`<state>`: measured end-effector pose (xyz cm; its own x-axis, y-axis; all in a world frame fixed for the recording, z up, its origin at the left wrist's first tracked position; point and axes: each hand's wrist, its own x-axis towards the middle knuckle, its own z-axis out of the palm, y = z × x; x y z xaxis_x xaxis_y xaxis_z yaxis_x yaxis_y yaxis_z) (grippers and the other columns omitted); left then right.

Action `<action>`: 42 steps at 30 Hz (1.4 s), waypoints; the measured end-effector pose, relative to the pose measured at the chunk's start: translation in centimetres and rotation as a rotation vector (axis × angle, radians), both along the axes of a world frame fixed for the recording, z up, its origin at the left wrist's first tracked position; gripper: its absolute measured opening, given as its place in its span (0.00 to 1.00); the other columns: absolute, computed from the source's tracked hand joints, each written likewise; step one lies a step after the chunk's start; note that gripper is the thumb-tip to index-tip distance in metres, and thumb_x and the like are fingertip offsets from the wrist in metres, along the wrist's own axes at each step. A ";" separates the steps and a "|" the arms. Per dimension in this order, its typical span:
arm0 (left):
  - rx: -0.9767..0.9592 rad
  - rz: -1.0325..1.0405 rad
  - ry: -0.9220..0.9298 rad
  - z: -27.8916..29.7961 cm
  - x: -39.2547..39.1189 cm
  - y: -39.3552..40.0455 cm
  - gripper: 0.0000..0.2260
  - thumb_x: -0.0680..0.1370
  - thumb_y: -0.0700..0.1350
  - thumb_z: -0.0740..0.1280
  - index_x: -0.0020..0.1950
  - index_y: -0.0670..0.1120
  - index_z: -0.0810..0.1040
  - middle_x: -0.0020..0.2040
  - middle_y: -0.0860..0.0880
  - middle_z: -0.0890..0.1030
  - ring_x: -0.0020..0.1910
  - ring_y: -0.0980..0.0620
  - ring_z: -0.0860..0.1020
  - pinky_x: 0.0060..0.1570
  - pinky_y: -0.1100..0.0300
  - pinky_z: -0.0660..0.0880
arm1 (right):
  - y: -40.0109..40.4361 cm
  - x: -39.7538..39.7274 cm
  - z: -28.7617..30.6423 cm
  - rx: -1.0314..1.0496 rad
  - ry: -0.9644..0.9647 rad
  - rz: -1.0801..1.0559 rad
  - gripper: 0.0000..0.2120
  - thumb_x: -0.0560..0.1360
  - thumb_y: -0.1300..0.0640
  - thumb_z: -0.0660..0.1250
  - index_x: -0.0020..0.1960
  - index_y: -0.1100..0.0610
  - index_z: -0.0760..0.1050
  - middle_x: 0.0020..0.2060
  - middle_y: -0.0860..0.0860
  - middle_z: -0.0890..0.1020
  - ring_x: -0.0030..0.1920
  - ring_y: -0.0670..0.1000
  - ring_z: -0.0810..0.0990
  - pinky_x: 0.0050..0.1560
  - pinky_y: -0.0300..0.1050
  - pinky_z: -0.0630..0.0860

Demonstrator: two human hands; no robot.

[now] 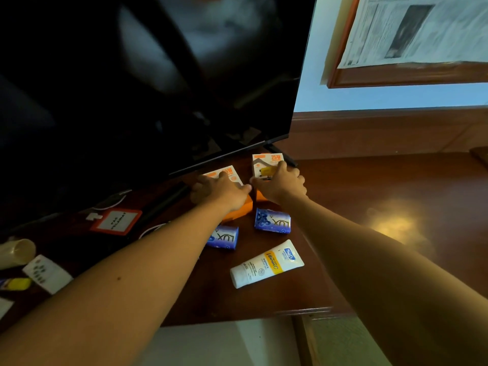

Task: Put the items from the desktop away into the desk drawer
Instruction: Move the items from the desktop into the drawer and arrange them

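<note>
Two white-and-orange boxes stand side by side on the dark wooden desk (pixel 343 207), just under the screen's lower edge. My left hand (pixel 221 191) grips the left box (pixel 227 173). My right hand (pixel 280 186) grips the right box (pixel 265 165), fingers curled over its front. Nearer to me lie two blue Lux soap bars (pixel 272 221) (pixel 224 237) and a white-and-yellow cream tube (pixel 266 264). The drawer is not in view.
A big dark screen (pixel 132 88) leans over the desk's left half. At left lie a red-framed tag (pixel 116 221), a white remote (pixel 46 273), a cream cup (pixel 17 252) and a yellow item (pixel 18 283). A framed picture (pixel 412 43) hangs on the wall.
</note>
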<state>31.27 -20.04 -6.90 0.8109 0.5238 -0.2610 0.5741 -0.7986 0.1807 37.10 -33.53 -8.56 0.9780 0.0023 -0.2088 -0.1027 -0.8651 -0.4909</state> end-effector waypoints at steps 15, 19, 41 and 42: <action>-0.147 -0.036 -0.414 3.3 -7.6 -2.3 0.43 0.64 0.64 0.75 0.72 0.45 0.65 0.68 0.43 0.73 0.66 0.40 0.72 0.60 0.46 0.74 | -3.1 -10.6 4.1 0.331 -0.169 -0.117 0.40 0.65 0.33 0.65 0.68 0.55 0.61 0.59 0.55 0.74 0.59 0.59 0.74 0.55 0.60 0.77; -0.172 -0.085 -0.426 4.8 -13.9 -2.8 0.43 0.66 0.62 0.75 0.74 0.44 0.64 0.69 0.43 0.71 0.68 0.40 0.70 0.61 0.47 0.71 | -4.1 -17.1 5.1 0.316 -0.153 -0.151 0.36 0.66 0.35 0.67 0.66 0.52 0.62 0.58 0.54 0.74 0.59 0.59 0.75 0.54 0.61 0.78; -0.208 -0.281 -0.042 -7.6 -43.9 -5.0 0.40 0.67 0.67 0.66 0.74 0.50 0.61 0.72 0.49 0.62 0.63 0.44 0.68 0.55 0.52 0.73 | -8.0 -48.7 -5.3 0.040 0.209 -0.094 0.44 0.69 0.32 0.63 0.77 0.52 0.54 0.66 0.57 0.71 0.66 0.60 0.72 0.60 0.57 0.75; -0.200 -0.291 -0.010 -8.3 -44.0 -5.1 0.40 0.67 0.67 0.66 0.74 0.50 0.61 0.71 0.48 0.62 0.63 0.43 0.68 0.55 0.52 0.73 | -7.9 -48.9 -5.8 0.015 0.253 -0.071 0.45 0.71 0.30 0.62 0.78 0.52 0.51 0.67 0.58 0.69 0.67 0.61 0.70 0.61 0.58 0.73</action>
